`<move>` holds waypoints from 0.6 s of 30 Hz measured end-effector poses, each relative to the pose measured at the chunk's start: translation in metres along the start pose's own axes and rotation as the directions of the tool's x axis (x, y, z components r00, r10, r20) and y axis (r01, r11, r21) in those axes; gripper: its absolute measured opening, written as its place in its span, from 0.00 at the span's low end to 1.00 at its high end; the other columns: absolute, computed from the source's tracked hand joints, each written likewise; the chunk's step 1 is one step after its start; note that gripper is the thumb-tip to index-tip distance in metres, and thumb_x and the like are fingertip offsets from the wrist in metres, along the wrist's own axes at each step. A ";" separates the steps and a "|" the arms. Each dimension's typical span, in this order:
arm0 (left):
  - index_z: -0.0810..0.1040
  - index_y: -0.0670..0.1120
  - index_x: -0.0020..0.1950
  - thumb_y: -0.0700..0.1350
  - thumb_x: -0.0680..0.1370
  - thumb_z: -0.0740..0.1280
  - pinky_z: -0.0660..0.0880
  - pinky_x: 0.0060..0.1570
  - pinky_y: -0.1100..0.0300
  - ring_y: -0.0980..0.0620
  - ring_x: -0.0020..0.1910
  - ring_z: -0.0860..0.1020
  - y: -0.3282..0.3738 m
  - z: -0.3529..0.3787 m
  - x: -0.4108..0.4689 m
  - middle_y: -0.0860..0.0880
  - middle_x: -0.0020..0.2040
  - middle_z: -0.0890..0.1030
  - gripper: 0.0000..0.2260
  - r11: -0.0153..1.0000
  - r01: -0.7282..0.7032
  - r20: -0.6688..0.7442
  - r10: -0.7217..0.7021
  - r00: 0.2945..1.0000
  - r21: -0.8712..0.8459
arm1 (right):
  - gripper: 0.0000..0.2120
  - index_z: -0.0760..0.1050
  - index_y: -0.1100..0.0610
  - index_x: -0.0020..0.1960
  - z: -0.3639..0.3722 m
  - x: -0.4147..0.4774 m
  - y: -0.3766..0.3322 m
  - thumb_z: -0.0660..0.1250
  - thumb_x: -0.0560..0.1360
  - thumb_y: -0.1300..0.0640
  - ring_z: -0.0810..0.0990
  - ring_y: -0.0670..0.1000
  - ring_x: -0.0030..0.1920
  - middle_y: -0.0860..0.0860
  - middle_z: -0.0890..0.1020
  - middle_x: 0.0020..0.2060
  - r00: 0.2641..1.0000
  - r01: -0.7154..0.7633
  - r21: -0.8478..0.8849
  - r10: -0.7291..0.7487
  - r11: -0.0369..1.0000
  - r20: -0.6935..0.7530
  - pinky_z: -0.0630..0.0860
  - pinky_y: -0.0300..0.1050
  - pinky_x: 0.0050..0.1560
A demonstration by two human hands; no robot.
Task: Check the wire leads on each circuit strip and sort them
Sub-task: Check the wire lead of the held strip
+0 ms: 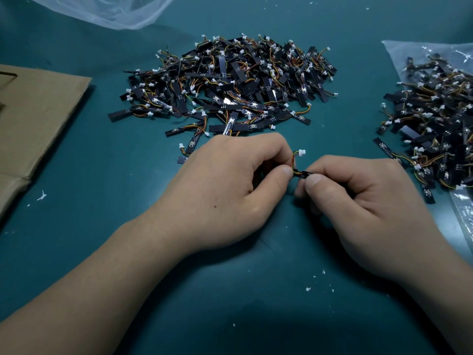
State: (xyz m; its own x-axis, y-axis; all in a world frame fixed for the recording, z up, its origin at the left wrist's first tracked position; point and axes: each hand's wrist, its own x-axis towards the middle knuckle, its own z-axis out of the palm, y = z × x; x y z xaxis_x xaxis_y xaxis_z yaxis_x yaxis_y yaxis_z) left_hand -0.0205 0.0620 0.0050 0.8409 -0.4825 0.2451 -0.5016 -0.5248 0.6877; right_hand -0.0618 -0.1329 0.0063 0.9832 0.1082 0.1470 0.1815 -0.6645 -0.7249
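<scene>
Nearest the person, the bench [230, 290] has a smooth teal surface. A few white flecks [308, 289] lie on it short of the right hand [358, 201].

Both hands rest low over the bench with fingers curled. Between them is one circuit strip [303, 173], black, flat and narrow. The right hand pinches the strip's body between thumb and fingers. The left hand [225, 185] pinches the end where the wire leads [294, 158] join. The leads are thin, red and yellow, and arch up just beyond the left thumb to one white connector [302, 152]. Their exact number cannot be told.

Beyond both hands lies a loose heap [230, 83] of like strips directly on the bench, too many to count. Outward of the right hand, a second pile [435, 119] sits on a clear, glossy plastic bag [399, 51] lying flat. Whether any are inside it cannot be told.

Outward of the left hand lies flat brown cardboard [38, 111]. Farthest off, beyond the left hand, is a crumpled translucent white sheet [110, 11].
</scene>
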 end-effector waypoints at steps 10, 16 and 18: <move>0.78 0.52 0.45 0.49 0.79 0.65 0.71 0.36 0.55 0.55 0.34 0.74 0.000 0.000 0.000 0.55 0.33 0.77 0.05 1.000 0.004 -0.002 -0.004 1.000 0.007 | 0.16 0.81 0.49 0.38 0.000 0.000 0.000 0.60 0.76 0.44 0.78 0.54 0.31 0.52 0.79 0.28 1.000 0.005 0.003 -0.005 1.000 0.004 0.75 0.54 0.35; 0.78 0.51 0.45 0.49 0.79 0.65 0.71 0.35 0.56 0.55 0.34 0.74 0.001 0.000 0.000 0.56 0.32 0.76 0.05 1.000 0.009 -0.001 -0.009 1.000 0.002 | 0.16 0.81 0.50 0.39 0.000 0.000 0.000 0.60 0.75 0.43 0.78 0.54 0.31 0.53 0.79 0.28 1.000 0.002 0.000 -0.002 1.000 0.004 0.75 0.54 0.35; 0.79 0.51 0.45 0.49 0.79 0.65 0.72 0.36 0.54 0.54 0.35 0.75 0.001 0.000 0.000 0.55 0.33 0.78 0.05 1.000 0.011 0.000 -0.011 1.000 -0.001 | 0.16 0.81 0.50 0.39 0.000 0.000 0.000 0.60 0.75 0.43 0.78 0.54 0.31 0.52 0.79 0.28 1.000 0.002 0.003 -0.002 1.000 0.003 0.75 0.54 0.35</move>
State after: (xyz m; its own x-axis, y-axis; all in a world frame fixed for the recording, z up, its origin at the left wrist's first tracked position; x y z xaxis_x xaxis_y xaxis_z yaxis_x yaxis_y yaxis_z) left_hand -0.0206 0.0617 0.0057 0.8462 -0.4767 0.2380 -0.4924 -0.5291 0.6911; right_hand -0.0617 -0.1329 0.0064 0.9829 0.1112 0.1465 0.1833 -0.6622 -0.7265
